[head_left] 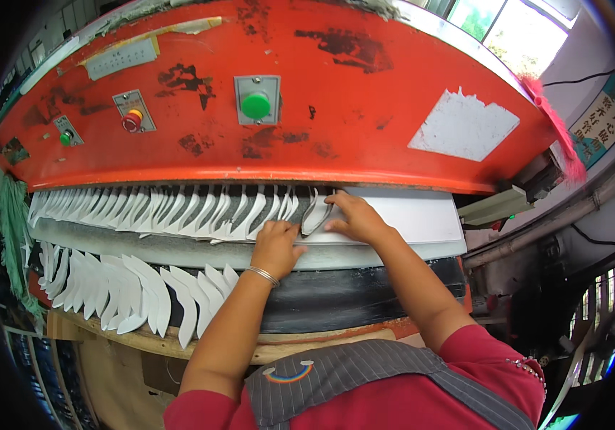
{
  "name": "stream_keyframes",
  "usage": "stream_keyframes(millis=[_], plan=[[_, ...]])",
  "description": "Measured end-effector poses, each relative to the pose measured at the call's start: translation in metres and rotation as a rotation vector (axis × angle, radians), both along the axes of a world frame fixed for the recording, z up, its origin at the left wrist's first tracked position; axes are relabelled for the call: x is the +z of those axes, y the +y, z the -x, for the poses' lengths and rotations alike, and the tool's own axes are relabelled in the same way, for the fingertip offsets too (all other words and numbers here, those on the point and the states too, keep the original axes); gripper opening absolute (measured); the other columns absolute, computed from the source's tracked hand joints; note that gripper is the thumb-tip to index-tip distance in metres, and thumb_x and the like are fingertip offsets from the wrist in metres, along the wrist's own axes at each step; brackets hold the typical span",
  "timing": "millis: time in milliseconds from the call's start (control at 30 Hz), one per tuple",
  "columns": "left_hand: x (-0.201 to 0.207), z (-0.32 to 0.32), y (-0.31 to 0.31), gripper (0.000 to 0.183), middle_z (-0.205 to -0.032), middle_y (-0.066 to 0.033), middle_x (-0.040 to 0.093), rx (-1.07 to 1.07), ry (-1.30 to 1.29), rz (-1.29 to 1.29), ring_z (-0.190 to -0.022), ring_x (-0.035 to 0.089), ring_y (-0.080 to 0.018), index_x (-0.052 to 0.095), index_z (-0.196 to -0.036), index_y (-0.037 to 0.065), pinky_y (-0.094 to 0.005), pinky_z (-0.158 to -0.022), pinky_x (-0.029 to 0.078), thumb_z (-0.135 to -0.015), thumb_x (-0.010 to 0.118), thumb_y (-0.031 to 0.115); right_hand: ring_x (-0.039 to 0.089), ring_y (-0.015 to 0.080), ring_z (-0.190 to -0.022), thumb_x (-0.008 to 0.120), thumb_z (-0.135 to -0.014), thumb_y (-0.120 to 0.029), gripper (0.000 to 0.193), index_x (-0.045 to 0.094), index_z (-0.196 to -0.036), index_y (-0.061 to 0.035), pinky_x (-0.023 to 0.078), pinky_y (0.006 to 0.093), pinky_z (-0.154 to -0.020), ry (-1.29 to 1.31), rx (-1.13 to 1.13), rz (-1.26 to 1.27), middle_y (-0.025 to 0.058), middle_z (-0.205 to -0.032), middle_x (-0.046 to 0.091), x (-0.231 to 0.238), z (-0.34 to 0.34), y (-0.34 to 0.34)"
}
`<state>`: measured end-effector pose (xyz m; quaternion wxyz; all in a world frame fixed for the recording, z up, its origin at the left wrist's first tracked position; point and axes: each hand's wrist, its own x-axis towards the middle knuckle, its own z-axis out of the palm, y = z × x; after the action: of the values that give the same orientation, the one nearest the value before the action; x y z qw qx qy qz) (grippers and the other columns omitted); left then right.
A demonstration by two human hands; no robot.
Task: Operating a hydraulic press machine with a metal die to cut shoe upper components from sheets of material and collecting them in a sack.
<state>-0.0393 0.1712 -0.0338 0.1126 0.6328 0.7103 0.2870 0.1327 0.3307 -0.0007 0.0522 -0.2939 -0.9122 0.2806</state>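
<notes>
A curved, thin-walled cutting die stands on the white sheet under the red press. My right hand grips the die's right side, index finger at its far end and thumb lower down. Left of the die, my left hand rests over the sheet's near edge, thumb apart from the fingers, and holds nothing that I can see. Its fingertips are close to the nearest cut strips. A long row of curved white cut strips runs leftward on the pale cutting board.
More curved white pieces lie overlapping on the near black ledge, at the left. The red press head hangs low over the far edge, with a green button and a red knob. Green cloth hangs at the left.
</notes>
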Motion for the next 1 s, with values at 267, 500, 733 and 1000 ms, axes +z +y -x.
stream_keyframes(millis=[267,500,733,1000], plan=[[0.091,0.247,-0.011,0.063,-0.141,-0.0208,0.04,0.764,-0.11,-0.499,-0.132,0.037,-0.0323,0.042,-0.134,-0.005,-0.0402,-0.11,0.028,-0.087,0.065,0.031,0.065,0.0253,-0.065,0.074,-0.077,-0.037,0.05,0.055,-0.112,-0.007,0.051,0.0363,-0.06,0.526,-0.09,-0.152,0.0098,-0.082,0.067,0.106,0.059,-0.002],[0.129,0.427,-0.103,0.059,-0.147,-0.0175,0.036,0.864,0.237,-0.605,-0.137,0.033,-0.0252,0.035,-0.14,-0.003,-0.0328,-0.112,0.023,-0.089,0.057,0.017,0.062,0.0273,-0.06,0.072,-0.079,-0.03,0.037,0.048,-0.096,-0.0079,0.048,0.0369,-0.054,0.56,-0.175,-0.311,0.0071,-0.066,0.062,0.144,0.147,-0.008],[0.129,0.208,-0.091,0.031,-0.121,-0.0105,0.061,0.458,-0.214,-0.113,-0.106,0.058,-0.017,0.059,-0.12,0.002,-0.0314,-0.092,0.045,-0.09,0.056,0.008,0.063,0.0309,-0.07,0.07,-0.08,-0.037,0.037,0.056,-0.097,-0.0063,0.048,0.0396,-0.062,0.191,-0.031,0.052,0.0119,-0.077,0.064,0.106,0.049,-0.031],[0.091,-0.059,-0.109,0.028,-0.098,-0.0143,0.064,-0.176,-0.329,0.16,-0.093,0.06,-0.0322,0.066,-0.101,0.002,-0.0402,-0.082,0.049,-0.082,0.063,0.022,0.054,0.0338,-0.1,0.074,-0.072,-0.041,0.055,0.059,-0.107,-0.0008,0.046,0.0408,-0.086,-0.144,0.276,0.126,0.016,-0.104,0.058,0.053,-0.074,-0.149]])
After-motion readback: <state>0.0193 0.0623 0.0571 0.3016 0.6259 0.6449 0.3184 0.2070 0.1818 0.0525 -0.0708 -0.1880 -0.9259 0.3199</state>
